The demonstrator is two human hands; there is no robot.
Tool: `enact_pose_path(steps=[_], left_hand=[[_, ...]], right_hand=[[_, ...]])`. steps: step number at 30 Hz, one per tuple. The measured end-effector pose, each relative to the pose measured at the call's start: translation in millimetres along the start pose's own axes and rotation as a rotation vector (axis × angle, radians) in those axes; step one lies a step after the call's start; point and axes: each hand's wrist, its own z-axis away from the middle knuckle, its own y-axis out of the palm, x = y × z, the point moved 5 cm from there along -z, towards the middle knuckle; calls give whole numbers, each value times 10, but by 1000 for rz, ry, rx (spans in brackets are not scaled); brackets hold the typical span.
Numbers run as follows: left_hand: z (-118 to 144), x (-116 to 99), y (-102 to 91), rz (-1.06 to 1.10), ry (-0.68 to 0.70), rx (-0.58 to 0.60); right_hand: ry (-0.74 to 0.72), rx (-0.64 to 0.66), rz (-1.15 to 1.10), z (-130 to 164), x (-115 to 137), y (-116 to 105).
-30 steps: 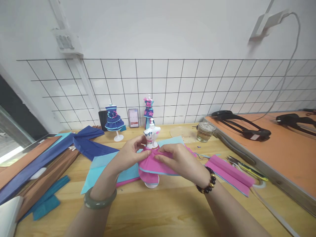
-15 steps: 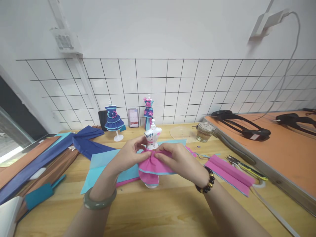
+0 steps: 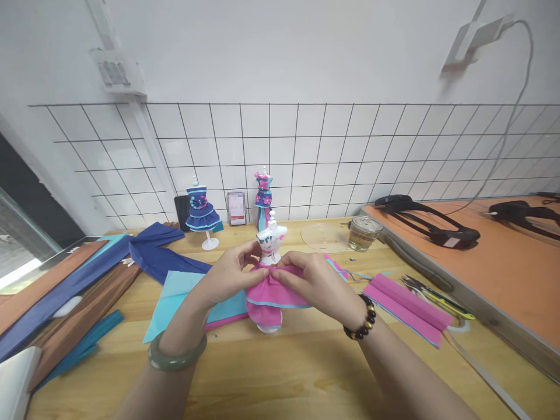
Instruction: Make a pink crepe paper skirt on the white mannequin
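A small white dress form (image 3: 270,242) with printed patches on its bodice stands in front of me. Pink fabric (image 3: 271,291) with a light blue edge lies gathered around its waist and hangs below. My left hand (image 3: 238,268) is closed, thumb and fingers pinching the gathers at the left of the waist. From the other side, my right hand (image 3: 308,277) pinches the same fabric, its thumb close to the left one. Light blue fabric (image 3: 179,291) lies on the table beneath my left wrist.
Two dressed miniature forms, one in a navy dress (image 3: 201,210) and one in pink and navy (image 3: 263,195), stand behind. A lidded glass (image 3: 364,233), pink fabric strip (image 3: 406,309) and scissors (image 3: 426,291) are on the right. Coloured fabrics (image 3: 83,286) cover the left side.
Both hands keep their pinch at the waist and have barely moved. The teal fabric at the lower left has shifted and lies in a different shape.
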Motion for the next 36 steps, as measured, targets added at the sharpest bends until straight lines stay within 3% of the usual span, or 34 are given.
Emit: enact_pose_path(steps=[26, 36], left_hand=[[8, -48, 16, -5, 38, 62], [-6, -16, 14, -38, -1, -50]], right_hand=[[25, -16, -64, -17, -41, 9], [10, -27, -47, -26, -27, 12]])
